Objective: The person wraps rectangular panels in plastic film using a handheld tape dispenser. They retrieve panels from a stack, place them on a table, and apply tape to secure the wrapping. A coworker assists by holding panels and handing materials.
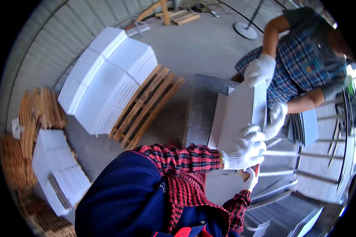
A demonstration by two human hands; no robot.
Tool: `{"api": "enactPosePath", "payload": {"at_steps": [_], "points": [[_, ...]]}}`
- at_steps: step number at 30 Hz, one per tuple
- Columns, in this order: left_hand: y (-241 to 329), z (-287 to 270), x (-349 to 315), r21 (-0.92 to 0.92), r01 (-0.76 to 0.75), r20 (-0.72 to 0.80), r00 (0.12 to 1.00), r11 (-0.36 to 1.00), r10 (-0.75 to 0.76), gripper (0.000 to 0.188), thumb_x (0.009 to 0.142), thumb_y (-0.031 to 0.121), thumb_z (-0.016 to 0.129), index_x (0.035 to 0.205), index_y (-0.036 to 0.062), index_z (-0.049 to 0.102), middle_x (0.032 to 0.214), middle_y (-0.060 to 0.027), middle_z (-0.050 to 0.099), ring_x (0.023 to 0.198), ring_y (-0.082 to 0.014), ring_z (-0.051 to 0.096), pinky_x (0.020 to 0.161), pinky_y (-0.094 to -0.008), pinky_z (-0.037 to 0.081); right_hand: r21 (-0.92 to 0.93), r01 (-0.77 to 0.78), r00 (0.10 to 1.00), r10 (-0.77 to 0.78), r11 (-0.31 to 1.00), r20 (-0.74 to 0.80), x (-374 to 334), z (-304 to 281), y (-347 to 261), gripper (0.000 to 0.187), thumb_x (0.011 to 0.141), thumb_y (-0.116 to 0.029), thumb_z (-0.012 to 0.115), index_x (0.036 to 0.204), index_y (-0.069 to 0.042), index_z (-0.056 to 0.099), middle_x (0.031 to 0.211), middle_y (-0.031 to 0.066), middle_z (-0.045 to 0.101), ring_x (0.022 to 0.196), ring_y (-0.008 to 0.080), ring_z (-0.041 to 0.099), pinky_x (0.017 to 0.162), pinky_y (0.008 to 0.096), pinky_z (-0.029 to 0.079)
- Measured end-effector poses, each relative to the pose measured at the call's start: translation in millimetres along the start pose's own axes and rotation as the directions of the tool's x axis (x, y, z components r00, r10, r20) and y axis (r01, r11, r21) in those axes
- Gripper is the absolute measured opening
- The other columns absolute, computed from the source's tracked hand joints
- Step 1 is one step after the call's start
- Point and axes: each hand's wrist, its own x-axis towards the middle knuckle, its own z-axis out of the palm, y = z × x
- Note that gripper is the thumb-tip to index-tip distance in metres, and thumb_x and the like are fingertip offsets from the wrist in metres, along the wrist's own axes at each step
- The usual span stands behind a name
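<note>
left hand (244, 148) fingers clamp the near end of the white board stack (237, 114), long axis running away (right hand (250, 179), grip unclear, just below it).

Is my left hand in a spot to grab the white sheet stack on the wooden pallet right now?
Probably not. The left hand is gripping the white flat board on the metal table, while the white sheet stack on the wooden pallet lies across bare floor.

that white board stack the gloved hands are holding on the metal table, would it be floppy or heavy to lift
The white stack probably stays stiff: its edges look straight. Likely heavy, since two people grip it, my left hand included. Sheets may slide apart, as on the pallet pile.
</note>
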Motion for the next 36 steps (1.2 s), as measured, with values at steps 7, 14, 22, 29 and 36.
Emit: {"api": "enactPosePath", "payload": {"at_steps": [7, 14, 22, 29, 36], "points": [[-50, -29, -9, 0.646, 0.171, -0.077, 0.984, 0.744, -0.159, 0.065, 0.068, 0.03, 0.079, 0.125, 0.0084, 0.057, 0.146, -0.0265, 0.028, 0.134, -0.0536, 0.031, 0.107, -0.0652, 0.032, 0.299, 0.031, 0.94, -0.129, 0.954, 0.316, 78, 191, 64, 0.06, 0.084, -0.015, 0.066, 0.141, -0.004, 0.053, 0.123, 0.0098, 0.062, 0.109, 0.0208, 0.059, 0.091, 0.0351, 0.049], [-18, 19, -12, 0.484, 0.491, -0.237, 0.871, 0.725, -0.431, 0.103, 0.066, 0.018, 0.081, 0.151, 0.0073, 0.023, 0.148, -0.0239, 0.032, 0.132, -0.0414, 0.045, 0.11, -0.0422, 0.041, -0.801, 0.501, 0.799, -0.531, 0.329, 0.282, 110, 81, 84, 0.05, 0.085, -0.028, 0.071, 0.131, -0.013, 0.063, 0.124, 0.0224, 0.059, 0.108, 0.0414, 0.058, 0.092, 0.049, 0.049], [-53, 26, -21, 0.418, 0.577, -0.197, 0.812, 0.702, -0.55, 0.093, 0.088, 0.011, 0.07, 0.157, 0.0078, 0.007, 0.136, -0.0124, 0.045, 0.121, -0.0257, 0.053, 0.105, -0.037, 0.046, -0.192, -0.859, 0.037, 0.431, 0.474, 0.902, 30, 148, 106, 0.071, 0.099, -0.06, 0.043, 0.139, -0.002, 0.047, 0.115, 0.0178, 0.066, 0.088, 0.0292, 0.067, 0.072, 0.0402, 0.055], [-39, 13, -10, 0.296, 0.536, -0.231, 0.844, 0.791, -0.485, 0.098, 0.082, 0.018, 0.075, 0.156, 0.0126, 0.013, 0.141, -0.0226, 0.039, 0.114, -0.0365, 0.059, 0.095, -0.0408, 0.052, 0.35, -0.906, 0.392, 0.162, 0.238, 0.905, 20, 272, 77, 0.078, 0.097, -0.067, 0.038, 0.144, -0.005, 0.043, 0.134, 0.0174, 0.057, 0.119, 0.0334, 0.057, 0.1, 0.0472, 0.047], [-37, -19, -12, 0.437, 0.525, -0.274, 0.851, 0.731, -0.448, 0.083, 0.072, 0.022, 0.082, 0.141, 0.0128, 0.037, 0.152, -0.0326, 0.024, 0.118, -0.0513, 0.054, 0.101, -0.0469, 0.048, 0.522, -0.799, 0.549, 0.009, 0.3, 0.836, 31, 288, 108, 0.077, 0.096, -0.065, 0.041, 0.144, -0.005, 0.045, 0.139, 0.0159, 0.054, 0.126, 0.0343, 0.053, 0.107, 0.0485, 0.042]]}}
